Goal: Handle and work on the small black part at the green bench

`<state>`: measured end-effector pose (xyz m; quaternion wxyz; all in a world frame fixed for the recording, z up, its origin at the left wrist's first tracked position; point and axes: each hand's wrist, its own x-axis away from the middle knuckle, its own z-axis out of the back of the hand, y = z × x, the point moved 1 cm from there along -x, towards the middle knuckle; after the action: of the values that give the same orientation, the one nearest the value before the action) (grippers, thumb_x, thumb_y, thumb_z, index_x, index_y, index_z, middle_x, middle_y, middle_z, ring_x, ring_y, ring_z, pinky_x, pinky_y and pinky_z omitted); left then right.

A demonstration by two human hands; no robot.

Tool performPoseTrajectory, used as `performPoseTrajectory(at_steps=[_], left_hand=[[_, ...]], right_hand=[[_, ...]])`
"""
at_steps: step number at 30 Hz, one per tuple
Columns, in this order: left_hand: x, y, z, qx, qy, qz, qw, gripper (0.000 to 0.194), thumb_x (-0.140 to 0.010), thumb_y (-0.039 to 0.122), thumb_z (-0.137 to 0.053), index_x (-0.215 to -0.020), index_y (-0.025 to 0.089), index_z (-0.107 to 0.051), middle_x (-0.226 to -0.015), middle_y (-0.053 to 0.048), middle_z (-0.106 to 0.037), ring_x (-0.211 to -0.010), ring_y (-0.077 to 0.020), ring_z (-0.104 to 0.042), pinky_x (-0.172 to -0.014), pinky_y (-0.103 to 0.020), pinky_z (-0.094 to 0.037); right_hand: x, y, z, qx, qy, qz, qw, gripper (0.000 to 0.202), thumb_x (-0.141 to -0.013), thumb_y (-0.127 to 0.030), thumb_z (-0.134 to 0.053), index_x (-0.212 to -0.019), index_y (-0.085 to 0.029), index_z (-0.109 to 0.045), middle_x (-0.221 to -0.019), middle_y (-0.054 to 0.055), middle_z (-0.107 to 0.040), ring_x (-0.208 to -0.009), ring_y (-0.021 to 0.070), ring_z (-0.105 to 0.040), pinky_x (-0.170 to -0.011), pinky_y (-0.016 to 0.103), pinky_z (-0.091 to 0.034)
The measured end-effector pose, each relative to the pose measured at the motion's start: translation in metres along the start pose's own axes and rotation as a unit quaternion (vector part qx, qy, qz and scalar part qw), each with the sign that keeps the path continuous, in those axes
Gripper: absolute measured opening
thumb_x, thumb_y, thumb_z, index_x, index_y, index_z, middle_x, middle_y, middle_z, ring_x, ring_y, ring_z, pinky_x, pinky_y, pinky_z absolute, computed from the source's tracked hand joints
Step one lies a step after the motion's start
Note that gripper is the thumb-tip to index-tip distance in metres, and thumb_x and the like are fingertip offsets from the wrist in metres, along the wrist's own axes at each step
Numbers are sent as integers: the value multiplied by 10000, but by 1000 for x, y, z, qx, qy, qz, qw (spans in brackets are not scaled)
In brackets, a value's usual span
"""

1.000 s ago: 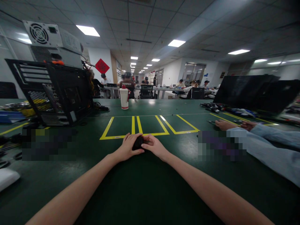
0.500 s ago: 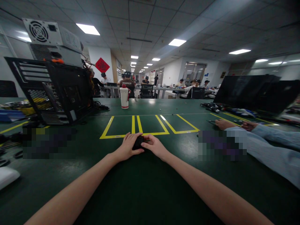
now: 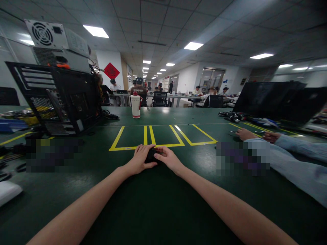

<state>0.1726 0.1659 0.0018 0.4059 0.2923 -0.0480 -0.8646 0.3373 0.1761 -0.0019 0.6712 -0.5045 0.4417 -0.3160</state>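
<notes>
Narrow grip on both sides, as I see it: the left hand (image 3: 139, 160) curls around a roundish black object (image 3: 151, 154), the right hand (image 3: 167, 159) touching its other side. Half-covered, its long axis and heading I can't tell. It sits between the hands, nearer me than the yellow tape (image 3: 145, 135) on the green table (image 3: 153, 211).
</notes>
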Motion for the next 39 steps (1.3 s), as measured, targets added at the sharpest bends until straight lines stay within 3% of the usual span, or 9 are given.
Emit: performPoseTrajectory(at_steps=[7,13,17,24,29,33,39], left_hand=[[1,3,3,10,-11,-2,1000,586,-713,369,-580,-1199,237,-278,-1149,-49,-437,-1099,-227,-365,-1001,-448,-151],[1,5,5,15,-16,-7,1000,597,-715,377,-579,-1206,243,-267,-1170,-51,-425,-1111,-231,-358,-1005,-458,-138],[1,6,6,14,-10,-4,1000,597,-709,368,-585,-1204,240,-278,-1149,-50,-436,-1100,-238,-361,-1000,-461,-155],[2,5,5,9,-6,-3,1000,588,-699,355,-592,-1193,241,-293,-1145,-50,-441,-1096,-244,-370,-992,-466,-166],[1,4,4,10,-3,-5,1000,609,-694,375,-597,-1196,236,-282,-1154,-57,-439,-1102,-244,-371,-992,-467,-165],[1,3,3,9,-1,-3,1000,609,-690,369,-603,-1194,234,-290,-1153,-54,-436,-1105,-246,-358,-991,-461,-173],[2,3,4,14,-5,-2,1000,600,-690,366,-602,-1190,242,-295,-1151,-48,-434,-1101,-250,-357,-993,-470,-164]], right_hand=[[2,-2,0,-52,-36,-2,998,344,-625,-272,-646,-927,-202,-499,-971,19,-543,-925,155,-541,-873,355,-394],[0,-2,-2,-1,5,25,1000,246,-690,-340,-575,-877,-190,-522,-912,13,-560,-912,140,-522,-865,331,-393],[-2,2,-1,25,12,-10,1000,312,-697,-337,-568,-961,-178,-516,-979,45,-554,-941,158,-518,-881,353,-381],[1,-7,1,-29,-61,-15,998,360,-614,-235,-657,-927,-196,-484,-971,19,-539,-913,151,-534,-850,344,-412],[0,-5,0,5,-8,6,1000,222,-680,-319,-589,-848,-194,-516,-872,4,-545,-879,137,-524,-861,340,-391],[-3,0,-1,24,8,-16,1000,304,-692,-360,-570,-931,-181,-515,-936,35,-553,-897,153,-521,-852,354,-393],[-4,-7,3,18,-43,-18,999,310,-623,-271,-648,-883,-184,-504,-903,17,-547,-884,155,-531,-826,346,-417]])
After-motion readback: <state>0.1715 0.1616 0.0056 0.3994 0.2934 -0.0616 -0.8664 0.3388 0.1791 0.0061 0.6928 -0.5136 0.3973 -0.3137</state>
